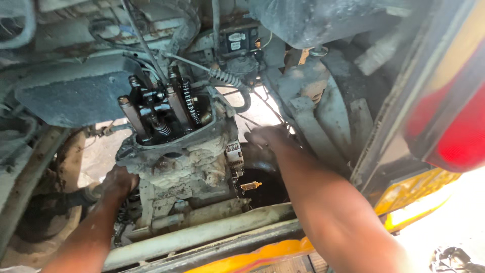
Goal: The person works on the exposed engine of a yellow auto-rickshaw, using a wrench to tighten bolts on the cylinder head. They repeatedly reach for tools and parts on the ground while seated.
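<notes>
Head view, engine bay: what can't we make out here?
- Left hand: fingers wrap behind the grimy engine block, so what it touches is hidden; grip unclear.
- Right hand: fingertips lost in shadow beside the block; whether it holds anything cannot be told.
- Opened valve gear: small parts too dark and fine to tell apart.
- Red and yellow body panel: cut off by the right edge and blurred.
</notes>
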